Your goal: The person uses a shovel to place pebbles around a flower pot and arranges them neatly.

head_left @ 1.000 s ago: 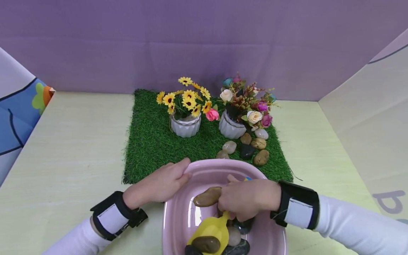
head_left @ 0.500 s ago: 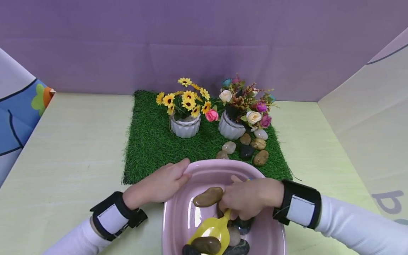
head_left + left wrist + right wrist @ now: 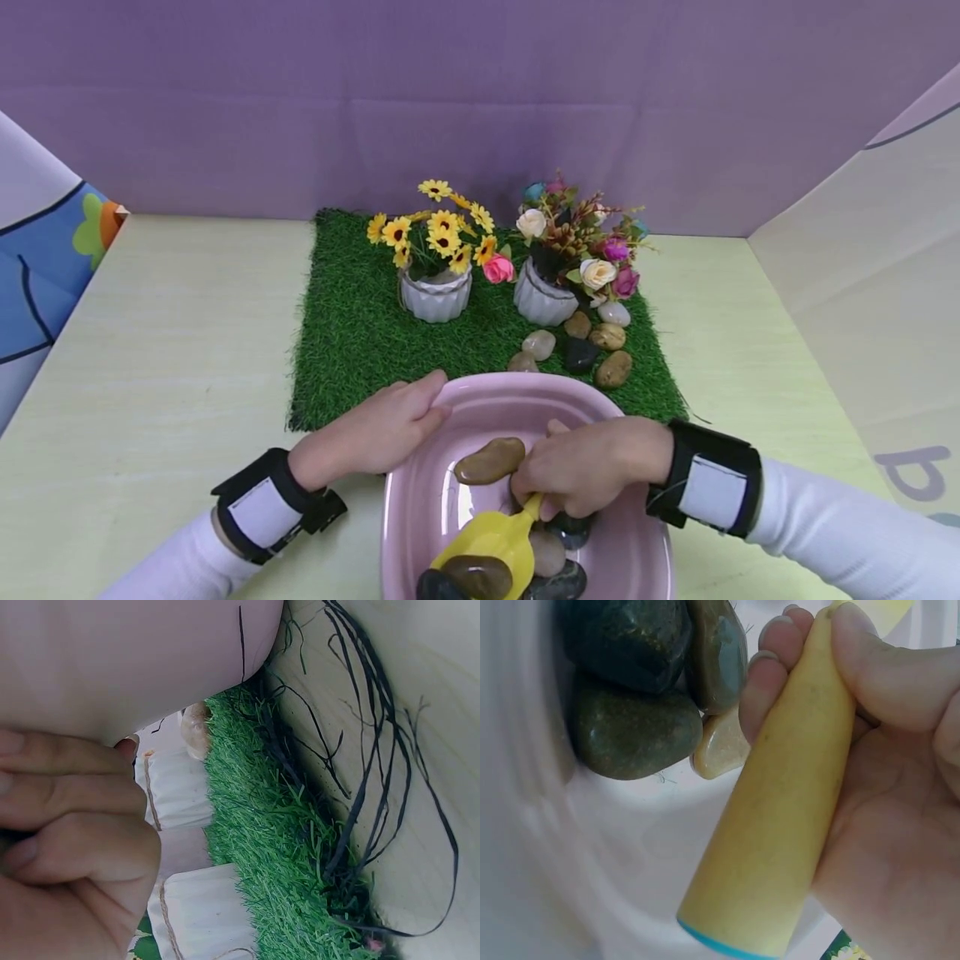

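My left hand (image 3: pixel 382 429) holds the far left rim of a pink basin (image 3: pixel 517 385); in the left wrist view its fingers (image 3: pixel 79 780) are bent at the basin's edge. Inside the basin, my right hand (image 3: pixel 588 467) grips a yellow toy shovel (image 3: pixel 491 533) by its handle. The right wrist view shows that handle (image 3: pixel 772 802) between thumb and fingers, its end trimmed in blue. A wet brown stone (image 3: pixel 480 575) lies on the shovel's blade. Touching it on the left is a black stone (image 3: pixel 437 586). A longer brown stone (image 3: pixel 490 461) lies beyond the blade.
Several other stones, among them a dark one (image 3: pixel 558 583), lie right of the blade. Behind the basin, an artificial grass mat (image 3: pixel 352 333) bears a pot of yellow flowers (image 3: pixel 437 296), a pot of mixed flowers (image 3: pixel 543 296) and several pebbles (image 3: pixel 581 356).
The shovel blade has slid slightly left, and the brown stone on it and the black stone have shifted left too. My right hand has moved slightly right. The left hand stays put.
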Motion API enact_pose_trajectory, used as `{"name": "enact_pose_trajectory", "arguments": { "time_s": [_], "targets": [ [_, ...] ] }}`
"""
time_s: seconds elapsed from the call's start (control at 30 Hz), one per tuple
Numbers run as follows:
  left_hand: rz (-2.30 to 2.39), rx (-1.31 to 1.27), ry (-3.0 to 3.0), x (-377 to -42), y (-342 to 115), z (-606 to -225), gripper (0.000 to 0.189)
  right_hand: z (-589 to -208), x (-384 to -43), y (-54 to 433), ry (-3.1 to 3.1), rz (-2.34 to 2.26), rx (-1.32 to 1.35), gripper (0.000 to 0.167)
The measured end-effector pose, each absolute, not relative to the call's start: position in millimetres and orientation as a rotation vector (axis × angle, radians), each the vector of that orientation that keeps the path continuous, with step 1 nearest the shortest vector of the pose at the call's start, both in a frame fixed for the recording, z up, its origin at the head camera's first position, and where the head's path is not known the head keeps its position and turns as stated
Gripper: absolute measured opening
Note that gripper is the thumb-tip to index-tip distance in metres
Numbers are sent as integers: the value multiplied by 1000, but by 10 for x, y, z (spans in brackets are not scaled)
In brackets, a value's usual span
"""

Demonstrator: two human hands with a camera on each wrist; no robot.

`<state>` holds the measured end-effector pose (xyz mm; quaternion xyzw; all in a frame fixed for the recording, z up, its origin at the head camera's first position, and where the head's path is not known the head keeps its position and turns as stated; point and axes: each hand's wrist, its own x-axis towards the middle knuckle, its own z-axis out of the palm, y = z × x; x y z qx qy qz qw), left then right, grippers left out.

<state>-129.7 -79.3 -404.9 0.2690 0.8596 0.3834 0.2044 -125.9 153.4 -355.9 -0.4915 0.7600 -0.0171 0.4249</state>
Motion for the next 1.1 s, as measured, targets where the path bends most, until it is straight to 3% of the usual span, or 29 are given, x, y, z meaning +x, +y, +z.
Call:
{"name": "enact_pose_trajectory", "arguments": {
  "time_s": [0.37,0.6,0.87,1.1],
  "targets": [
    [1058,749,2405,-1307,-808,-4040,10,-3547,-1267,1522,1913,-50,-1221,7],
    [1073,754,2384,-1305,-802,-4035,9,-3584,-1215,1453,1904,26,-1238,24],
    [1073,749,2389,-1304,-802,-4027,9,-3553,-1251,1488,1911,-49,-1254,30],
    [1096,740,2365,-1296,-798,-4034,9,-3466,-1312,1540,1954,-105,-1222,20]
  ]
}}
